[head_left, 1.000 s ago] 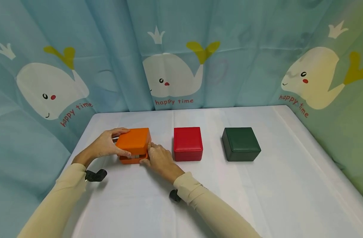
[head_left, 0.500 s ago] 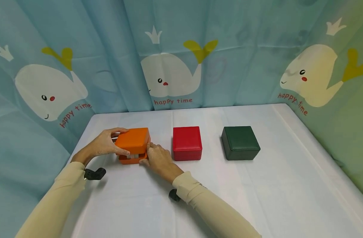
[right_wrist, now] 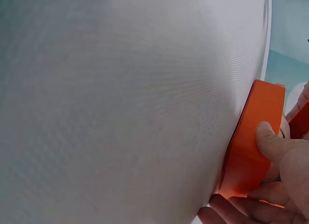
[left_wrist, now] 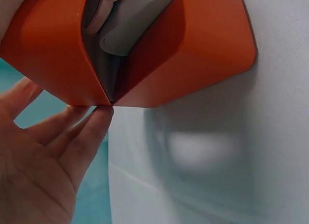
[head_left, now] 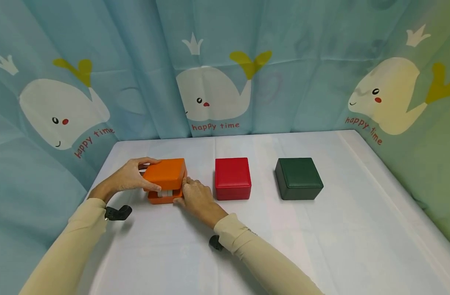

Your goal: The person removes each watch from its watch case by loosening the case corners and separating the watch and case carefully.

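An orange box stands at the left of the table in the head view, its lid [head_left: 165, 173] part-way raised off its base [head_left: 160, 200]. My left hand [head_left: 130, 177] grips the lid, thumb at the front and fingers reaching to the back. At the right side, my right hand [head_left: 199, 198] holds the base, its thumb [right_wrist: 270, 137] pressed on the front wall. Through the gap, the left wrist view shows a grey cushion [left_wrist: 133, 26] and a pale pinkish, watch-like piece [left_wrist: 100, 14] with a small knob, mostly hidden under the lid.
A closed red box [head_left: 232, 176] is right of the orange one, and a closed dark green box [head_left: 300, 178] farther right. White cloth covers the table [head_left: 357, 229]. A blue curtain [head_left: 144, 82] with whale prints hangs behind it.
The orange lid has risen slightly, so the gap at the front is a little wider. Both hands keep their hold in nearly the same place.
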{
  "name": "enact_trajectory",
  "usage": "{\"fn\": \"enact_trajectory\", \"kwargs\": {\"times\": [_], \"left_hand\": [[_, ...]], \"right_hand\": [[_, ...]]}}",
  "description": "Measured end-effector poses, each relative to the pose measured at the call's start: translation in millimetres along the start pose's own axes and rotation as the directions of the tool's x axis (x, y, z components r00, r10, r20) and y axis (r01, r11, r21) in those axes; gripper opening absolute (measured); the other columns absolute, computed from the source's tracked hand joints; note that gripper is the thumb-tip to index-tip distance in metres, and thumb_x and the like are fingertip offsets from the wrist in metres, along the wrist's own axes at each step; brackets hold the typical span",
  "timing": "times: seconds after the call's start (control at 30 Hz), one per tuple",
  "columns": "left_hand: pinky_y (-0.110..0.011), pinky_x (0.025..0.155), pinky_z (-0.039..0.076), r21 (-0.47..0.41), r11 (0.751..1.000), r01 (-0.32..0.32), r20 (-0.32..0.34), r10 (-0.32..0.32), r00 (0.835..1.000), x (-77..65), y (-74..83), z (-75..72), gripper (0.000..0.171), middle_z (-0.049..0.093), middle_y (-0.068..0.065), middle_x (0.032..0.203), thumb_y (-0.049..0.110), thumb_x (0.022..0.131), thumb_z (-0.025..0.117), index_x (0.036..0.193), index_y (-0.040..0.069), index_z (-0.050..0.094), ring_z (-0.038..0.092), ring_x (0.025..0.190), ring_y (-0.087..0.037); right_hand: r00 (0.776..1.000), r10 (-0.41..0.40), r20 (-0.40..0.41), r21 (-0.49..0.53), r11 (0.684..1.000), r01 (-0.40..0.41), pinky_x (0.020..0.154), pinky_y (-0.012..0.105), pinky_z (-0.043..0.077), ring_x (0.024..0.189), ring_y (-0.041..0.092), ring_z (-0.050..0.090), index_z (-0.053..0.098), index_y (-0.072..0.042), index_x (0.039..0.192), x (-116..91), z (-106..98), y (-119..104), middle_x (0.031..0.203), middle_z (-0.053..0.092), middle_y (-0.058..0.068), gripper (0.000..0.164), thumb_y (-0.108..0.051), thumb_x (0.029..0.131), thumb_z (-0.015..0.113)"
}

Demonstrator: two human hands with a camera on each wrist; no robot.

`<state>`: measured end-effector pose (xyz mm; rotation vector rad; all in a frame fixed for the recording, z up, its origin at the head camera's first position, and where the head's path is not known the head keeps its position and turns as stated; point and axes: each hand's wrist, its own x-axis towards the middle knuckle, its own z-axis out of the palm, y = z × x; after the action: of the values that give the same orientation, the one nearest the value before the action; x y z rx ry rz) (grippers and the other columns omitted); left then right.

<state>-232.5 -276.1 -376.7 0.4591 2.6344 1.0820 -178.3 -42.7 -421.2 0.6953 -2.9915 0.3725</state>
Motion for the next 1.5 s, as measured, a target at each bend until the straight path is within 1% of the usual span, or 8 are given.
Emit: {"fn": "enact_trajectory", "kwargs": {"times": [0.2, 0.33, 0.6, 0.8, 1.03, 1.23, 1.4, 1.5], "left_hand": [[-0.059, 0.097, 0.048, -0.010, 1.000, 0.010, 0.009, -0.010, 1.000, 0.4, 1.6, -1.3, 0.085, 0.049, -0.028, 0.142, 0.029, 0.076, 0.092, 0.144, -0.002, 0.052, 0.047, 0.125, -0.050], [-0.060, 0.097, 0.048, -0.014, 1.000, 0.012, 0.012, -0.011, 1.000, 0.7, 1.1, -1.9, 0.085, 0.048, -0.028, 0.143, 0.029, 0.076, 0.092, 0.144, -0.002, 0.052, 0.047, 0.126, -0.050], [-0.057, 0.094, 0.051, -0.004, 1.000, 0.020, 0.026, -0.020, 0.999, 2.6, 2.1, -3.7, 0.084, 0.050, -0.027, 0.141, 0.029, 0.077, 0.091, 0.144, -0.002, 0.052, 0.049, 0.123, -0.048], [-0.053, 0.092, 0.053, -0.021, 1.000, 0.023, 0.040, -0.022, 0.999, 4.9, 3.6, -6.9, 0.083, 0.050, -0.027, 0.141, 0.028, 0.077, 0.091, 0.144, -0.002, 0.052, 0.051, 0.120, -0.046], [-0.053, 0.093, 0.052, -0.014, 0.999, 0.050, 0.037, -0.049, 0.998, 6.0, 2.9, -9.0, 0.083, 0.049, -0.027, 0.143, 0.031, 0.078, 0.090, 0.145, 0.000, 0.053, 0.052, 0.119, -0.044], [-0.054, 0.095, 0.049, -0.008, 0.997, 0.074, 0.041, -0.074, 0.996, 8.3, 3.5, -11.9, 0.084, 0.049, -0.028, 0.143, 0.033, 0.078, 0.089, 0.146, 0.001, 0.053, 0.049, 0.122, -0.046], [-0.044, 0.089, 0.051, 0.004, 0.996, 0.084, 0.052, -0.084, 0.995, 10.0, 5.2, -15.3, 0.082, 0.053, -0.026, 0.140, 0.033, 0.078, 0.089, 0.145, 0.001, 0.055, 0.053, 0.114, -0.039], [-0.038, 0.084, 0.050, -0.003, 0.997, 0.073, 0.068, -0.073, 0.995, 11.7, 6.0, -17.8, 0.079, 0.056, -0.025, 0.136, 0.030, 0.080, 0.088, 0.144, -0.001, 0.055, 0.056, 0.107, -0.034]], "right_hand": [[1.000, 0.011, 0.011, 0.001, 1.000, -0.011, 0.083, 0.037, 0.058, 0.111, 0.021, 0.064, 0.054, 0.000, 0.145, 0, 1, 0, 0.141, 0.060, 0.008, 0.075, -0.049, 0.092, 0.072], [1.000, 0.007, 0.013, -0.004, 1.000, -0.007, 0.083, 0.038, 0.058, 0.111, 0.022, 0.064, 0.054, 0.000, 0.145, 0, 1, -1, 0.142, 0.059, 0.009, 0.075, -0.049, 0.092, 0.072], [1.000, 0.003, 0.007, -0.018, 1.000, -0.003, 0.083, 0.038, 0.058, 0.113, 0.023, 0.064, 0.053, 0.001, 0.146, -1, 0, -1, 0.143, 0.057, 0.011, 0.076, -0.049, 0.092, 0.072], [1.000, 0.003, -0.009, -0.023, 1.000, -0.003, 0.084, 0.038, 0.058, 0.116, 0.023, 0.063, 0.052, 0.002, 0.146, -2, 0, -1, 0.143, 0.058, 0.011, 0.076, -0.049, 0.092, 0.072], [1.000, -0.004, -0.022, -0.038, 0.999, 0.003, 0.082, 0.038, 0.058, 0.114, 0.022, 0.064, 0.053, 0.001, 0.145, -3, 0, -2, 0.142, 0.059, 0.011, 0.076, -0.049, 0.092, 0.072], [1.000, 0.002, -0.015, -0.053, 0.999, -0.003, 0.082, 0.037, 0.058, 0.116, 0.021, 0.063, 0.053, -0.001, 0.146, -4, 1, -2, 0.143, 0.058, 0.009, 0.074, -0.050, 0.093, 0.070], [1.000, 0.007, -0.011, -0.054, 0.999, -0.008, 0.082, 0.036, 0.058, 0.118, 0.021, 0.062, 0.054, -0.002, 0.146, -4, 2, -2, 0.143, 0.058, 0.009, 0.073, -0.051, 0.094, 0.069], [1.000, 0.009, -0.007, -0.058, 0.998, -0.009, 0.082, 0.035, 0.058, 0.117, 0.020, 0.062, 0.053, -0.003, 0.147, -3, 3, -2, 0.144, 0.057, 0.009, 0.074, -0.051, 0.094, 0.069]]}}
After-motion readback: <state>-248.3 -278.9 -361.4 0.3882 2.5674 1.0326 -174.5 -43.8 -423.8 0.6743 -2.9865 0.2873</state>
